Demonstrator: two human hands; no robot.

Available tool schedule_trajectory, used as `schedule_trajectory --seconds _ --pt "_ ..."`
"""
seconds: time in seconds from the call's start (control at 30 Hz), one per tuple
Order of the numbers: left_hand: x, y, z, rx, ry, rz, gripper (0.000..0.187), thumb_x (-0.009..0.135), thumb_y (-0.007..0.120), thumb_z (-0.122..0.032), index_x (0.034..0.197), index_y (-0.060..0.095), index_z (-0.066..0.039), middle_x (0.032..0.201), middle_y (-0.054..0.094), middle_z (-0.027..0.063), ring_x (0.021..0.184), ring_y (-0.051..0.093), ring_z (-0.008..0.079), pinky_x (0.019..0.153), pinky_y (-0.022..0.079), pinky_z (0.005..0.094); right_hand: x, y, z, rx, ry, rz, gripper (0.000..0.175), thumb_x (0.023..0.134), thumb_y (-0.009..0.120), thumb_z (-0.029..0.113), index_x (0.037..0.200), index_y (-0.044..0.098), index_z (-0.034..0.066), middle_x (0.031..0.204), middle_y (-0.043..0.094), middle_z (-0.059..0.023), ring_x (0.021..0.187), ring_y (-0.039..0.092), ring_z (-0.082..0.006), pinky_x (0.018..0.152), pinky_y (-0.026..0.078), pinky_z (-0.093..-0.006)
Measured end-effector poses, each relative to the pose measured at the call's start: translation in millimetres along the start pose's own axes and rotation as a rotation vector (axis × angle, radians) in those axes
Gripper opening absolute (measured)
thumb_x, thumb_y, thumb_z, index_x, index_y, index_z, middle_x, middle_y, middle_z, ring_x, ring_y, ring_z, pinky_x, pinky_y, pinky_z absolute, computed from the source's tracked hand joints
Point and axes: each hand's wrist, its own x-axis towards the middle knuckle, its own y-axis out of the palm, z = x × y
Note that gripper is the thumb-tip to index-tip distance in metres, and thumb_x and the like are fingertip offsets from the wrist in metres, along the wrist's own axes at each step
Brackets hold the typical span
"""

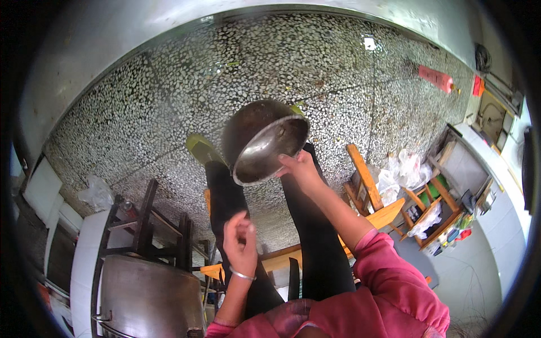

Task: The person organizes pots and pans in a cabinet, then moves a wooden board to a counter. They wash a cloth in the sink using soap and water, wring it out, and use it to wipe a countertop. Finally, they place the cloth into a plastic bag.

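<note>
A round, deep metal bowl, dark outside and shiny inside (272,148), is tilted on its side above the terrazzo floor, between and beyond my legs. My right hand (299,168) grips its rim at the lower right, the thumb over the inner side. Nearer my body on the left, my left hand (241,243) hangs in the air over my thigh, its fingers curled and slightly blurred, apart from the bowl. Nothing can be seen in it. A metal bangle (242,274) circles the left wrist. The bowl partly hides my right shoe.
A metal-topped unit (150,295) stands at the lower left beside dark wooden stools (146,219). At right are a wooden stool (365,175), white plastic bags (408,169) and a wooden rack (441,228). A pink bottle (435,79) lies on the floor (329,88) at the upper right.
</note>
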Motion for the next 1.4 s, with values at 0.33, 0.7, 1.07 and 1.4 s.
schedule_trajectory --seconds 0.33,0.7,1.07,1.4 --pt "62.0 118.8 -64.4 -0.645 -0.294 0.159 0.040 0.100 0.058 -0.017 0.138 0.047 -0.008 0.122 0.060 0.0052 0.104 0.061 0.0154 0.087 0.052 0.0304 -45.5 -27.3 -8.4 -0.117 -0.594 -0.486 0.035 0.093 0.064 0.003 0.126 0.058 -0.0067 0.113 0.067 -0.0078 0.101 0.061 -0.0135 0.089 0.049 -0.0264" --pt "87.6 201.5 -34.6 -1.180 -0.340 0.490 0.040 0.099 0.055 -0.036 0.129 0.057 -0.009 0.127 0.062 0.0087 0.116 0.059 0.0258 0.099 0.050 0.0437 -56.4 -103.1 27.9 -0.140 -0.824 -0.487 0.060 0.087 0.066 -0.004 0.144 0.049 0.0022 0.142 0.055 -0.0116 0.127 0.056 -0.0200 0.106 0.043 -0.0317" --pt "96.0 323.4 -85.3 -0.733 -0.095 0.271 0.032 0.099 0.059 -0.029 0.125 0.059 -0.009 0.120 0.064 0.0072 0.108 0.062 0.0219 0.090 0.054 0.0404 -59.4 -160.8 42.7 -0.091 -0.645 -0.620 0.057 0.087 0.063 -0.002 0.141 0.050 0.0016 0.113 0.071 -0.0184 0.099 0.071 -0.0199 0.085 0.055 -0.0308" --pt "92.4 352.0 -66.6 0.241 0.070 0.290 0.029 0.097 0.063 -0.010 0.124 0.055 -0.005 0.109 0.062 0.0087 0.080 0.065 0.0172 0.070 0.052 0.0275 -55.5 -216.8 29.1 0.202 -0.099 -0.502 0.033 0.086 0.061 0.008 0.114 0.059 -0.0099 0.065 0.066 -0.0119 0.051 0.068 -0.0198 0.049 0.054 -0.0333"
